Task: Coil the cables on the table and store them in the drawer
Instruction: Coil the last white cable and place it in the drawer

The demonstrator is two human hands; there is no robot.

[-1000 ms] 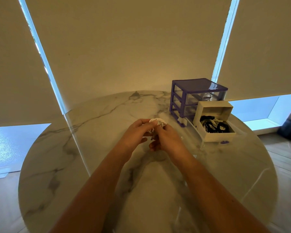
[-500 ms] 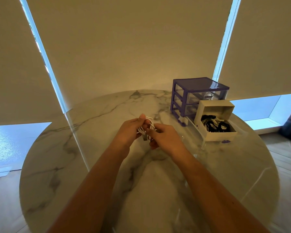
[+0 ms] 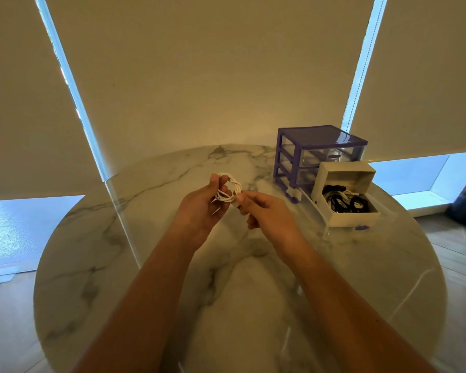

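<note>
Just above the middle of the frame, the left hand (image 3: 199,208) holds up a small white cable coil (image 3: 228,187), its fingers curled round the loops on the left side. The right hand (image 3: 269,214) meets it from the right, thumb and forefinger pinching the coil's lower right edge where a white plug end shows. Both hands hover above the round marble surface (image 3: 119,238), the coil clear of it. To the right of the frame stands a purple-framed drawer unit (image 3: 315,154) with clear drawers. Its lowest drawer (image 3: 347,200), white, is pulled out toward the lower right and holds a tangle of black and white cables (image 3: 345,201). Pale roller blinds (image 3: 199,76) fill the upper frame behind.
</note>
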